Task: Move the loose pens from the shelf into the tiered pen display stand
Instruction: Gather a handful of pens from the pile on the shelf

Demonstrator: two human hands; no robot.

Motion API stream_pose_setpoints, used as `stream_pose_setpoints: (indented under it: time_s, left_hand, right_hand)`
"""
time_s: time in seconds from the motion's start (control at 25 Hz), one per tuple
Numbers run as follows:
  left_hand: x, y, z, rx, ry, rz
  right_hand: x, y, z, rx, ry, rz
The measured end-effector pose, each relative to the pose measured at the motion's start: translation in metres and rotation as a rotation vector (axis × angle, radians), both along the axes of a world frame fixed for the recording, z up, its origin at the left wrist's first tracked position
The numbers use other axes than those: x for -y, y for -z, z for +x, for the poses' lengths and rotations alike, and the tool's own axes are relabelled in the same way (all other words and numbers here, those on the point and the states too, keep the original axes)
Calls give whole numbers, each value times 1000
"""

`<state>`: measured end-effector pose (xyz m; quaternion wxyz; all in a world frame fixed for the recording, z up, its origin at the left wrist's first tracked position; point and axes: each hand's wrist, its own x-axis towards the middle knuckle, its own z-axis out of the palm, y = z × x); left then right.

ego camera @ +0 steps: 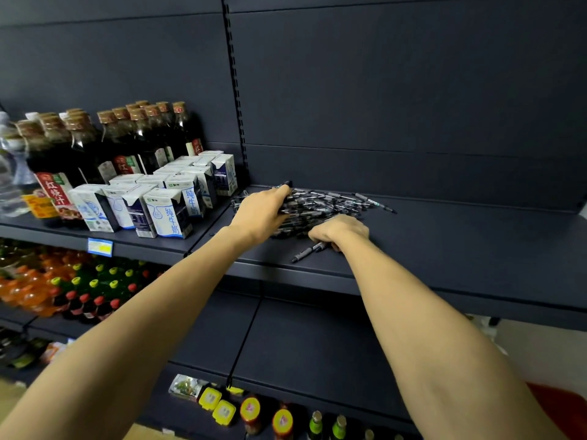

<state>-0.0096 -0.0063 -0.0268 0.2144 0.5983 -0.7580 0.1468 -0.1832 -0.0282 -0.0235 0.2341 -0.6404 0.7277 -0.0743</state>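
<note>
Black loose pens heap at the shelf's twelve o'clock; left hand clutches a bunch, right hand grips several. Overfull fists could spill pens off the edge; no stand visible.

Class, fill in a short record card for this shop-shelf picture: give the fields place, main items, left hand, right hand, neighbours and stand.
place: dark shop shelf
main items: pile of loose pens lying on the shelf
left hand: left hand grips a bunch at the pile's left side
right hand: right hand curled over pens at the pile's near edge; a single pen sticks out beneath it
neighbours: milk cartons to the left, dark sauce bottles behind them
stand: not in view
</note>
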Motion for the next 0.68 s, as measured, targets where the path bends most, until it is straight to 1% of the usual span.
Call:
stream_pose_setpoints:
  time_s: [0.24,0.4,0.48,0.56,0.68]
  left_hand:
    - [-1,0,-1,-11,-3,-6]
    - [-3,-3,-5,-17,4,-16]
    - [-3,-3,-6,-26,3,-12]
    - [-4,-3,-8,-48,3,-11]
    - [-5,-4,-11,-106,0,-17]
  right_hand:
    - [-5,2,-3,-143,-45,2]
    - [-7,1,-13,-272,-128,-50]
    - [-10,-1,-13,-300,-167,-57]
    - [-10,0,-13,-288,-196,-25]
    - [-10,-2,-20,-193,-203,11]
